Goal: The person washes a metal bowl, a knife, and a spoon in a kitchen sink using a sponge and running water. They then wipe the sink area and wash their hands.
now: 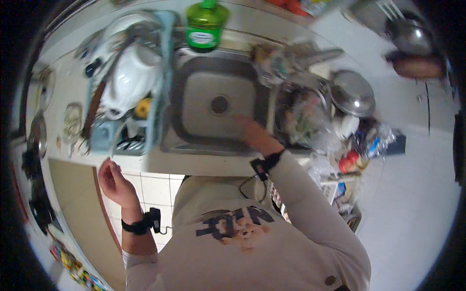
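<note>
My left hand (pixel 115 183) is at the counter's front edge, its fingertips pinching the lower end of a thin, pale curved utensil (pixel 117 140). That utensil reaches up over the front compartments of a light-blue plastic dish rack (pixel 168 43); its exact kind is blurred. In the rack are a white bowl (pixel 133 80), other dishes and several pieces of metal cutlery (pixel 131 144). My right hand (pixel 256 135) is over the front right part of a stainless-steel sink (pixel 198 123). Motion blur hides its fingers, and nothing shows clearly in it.
Behind the sink stands a green pump bottle (pixel 205 31). Plastic bags (pixel 305 120) and a round metal lid (pixel 352 92) crowd the right side. A glass container (pixel 72 118) sits left of the rack. Farther right are a metal pan (pixel 409 34) and red fruit-like items (pixel 348 162).
</note>
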The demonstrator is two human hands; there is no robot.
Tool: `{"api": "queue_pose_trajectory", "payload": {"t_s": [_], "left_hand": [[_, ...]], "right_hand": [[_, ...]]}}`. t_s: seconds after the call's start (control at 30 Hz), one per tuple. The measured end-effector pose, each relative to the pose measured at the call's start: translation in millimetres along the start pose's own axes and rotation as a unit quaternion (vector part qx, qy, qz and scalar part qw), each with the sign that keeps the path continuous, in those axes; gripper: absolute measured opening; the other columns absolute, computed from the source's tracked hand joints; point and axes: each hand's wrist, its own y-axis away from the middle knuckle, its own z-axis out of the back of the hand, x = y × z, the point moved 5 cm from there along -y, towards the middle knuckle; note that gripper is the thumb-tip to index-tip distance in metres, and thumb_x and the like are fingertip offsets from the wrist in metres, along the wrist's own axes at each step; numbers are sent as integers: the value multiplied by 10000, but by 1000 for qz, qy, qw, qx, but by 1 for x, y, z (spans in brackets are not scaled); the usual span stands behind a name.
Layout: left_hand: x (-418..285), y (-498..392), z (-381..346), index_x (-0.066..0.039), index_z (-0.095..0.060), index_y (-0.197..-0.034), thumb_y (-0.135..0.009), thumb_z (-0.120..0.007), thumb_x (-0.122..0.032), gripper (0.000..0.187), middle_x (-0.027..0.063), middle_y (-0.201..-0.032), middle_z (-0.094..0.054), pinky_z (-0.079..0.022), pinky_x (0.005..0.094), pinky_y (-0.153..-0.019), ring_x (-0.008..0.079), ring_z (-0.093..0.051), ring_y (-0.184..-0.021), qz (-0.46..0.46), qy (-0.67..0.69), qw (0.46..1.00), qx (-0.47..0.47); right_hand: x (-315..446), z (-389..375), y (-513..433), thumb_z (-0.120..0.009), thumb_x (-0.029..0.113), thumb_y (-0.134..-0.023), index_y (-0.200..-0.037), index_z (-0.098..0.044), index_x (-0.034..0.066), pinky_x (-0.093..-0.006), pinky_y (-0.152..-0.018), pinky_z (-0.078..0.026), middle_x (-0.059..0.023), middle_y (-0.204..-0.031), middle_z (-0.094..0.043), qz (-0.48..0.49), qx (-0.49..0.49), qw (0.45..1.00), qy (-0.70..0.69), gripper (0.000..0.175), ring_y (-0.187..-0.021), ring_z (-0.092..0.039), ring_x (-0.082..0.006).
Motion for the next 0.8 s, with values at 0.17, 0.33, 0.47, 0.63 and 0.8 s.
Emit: {"api": "queue_pose_trajectory", "payload": {"t_s": [0.17, 0.33, 0.47, 0.63, 0.8], "left_hand": [[-39, 46, -92, -42, -623, -1050, -807, -641, -25, 245, 115, -881, -633, -489, 343, -709, 252, -595, -759, -216, -191, 871, 398], [-15, 72, -134, -58, -623, -1088, -813, -647, -143, 289, 133, -905, -645, -495, 389, -737, 299, -612, -813, -106, -266, 774, 565], [-2, 92, -153, -75, -633, -1075, -817, -637, -164, 273, 145, -917, -646, -492, 406, -746, 311, -617, -855, -126, -291, 756, 573], [3, 111, -144, -81, -637, -1080, -822, -632, -175, 275, 140, -900, -645, -495, 400, -738, 301, -618, -831, -84, -306, 759, 568], [11, 126, -113, -76, -637, -1096, -851, -623, -187, 269, 131, -952, -645, -517, 347, -734, 240, -633, -798, -21, -324, 767, 554]], "right_hand": [[18, 4, 30, -654, 257, -784, -1311, -483, 169, -389, -1007, -400, -149, -1376, -440, 56, 11, 997, -50, 562, -1232, -456, -298], [-37, 85, 91, -714, 92, -718, -1183, -599, 152, -398, -936, -448, -143, -1220, -547, -166, -19, 983, -76, 483, -1108, -535, -316], [-44, 73, 116, -714, 59, -689, -1124, -631, 133, -402, -908, -459, -133, -1054, -615, -74, -1, 997, 2, 449, -1027, -561, -351], [-51, 33, 105, -697, 57, -676, -1093, -641, 127, -419, -882, -461, -146, -1045, -606, -64, 15, 997, 33, 427, -998, -559, -353], [-7, 36, 58, -675, 68, -731, -1071, -642, 131, -397, -847, -477, -145, -1080, -596, -97, 24, 992, -78, 347, -975, -577, -328]]}}
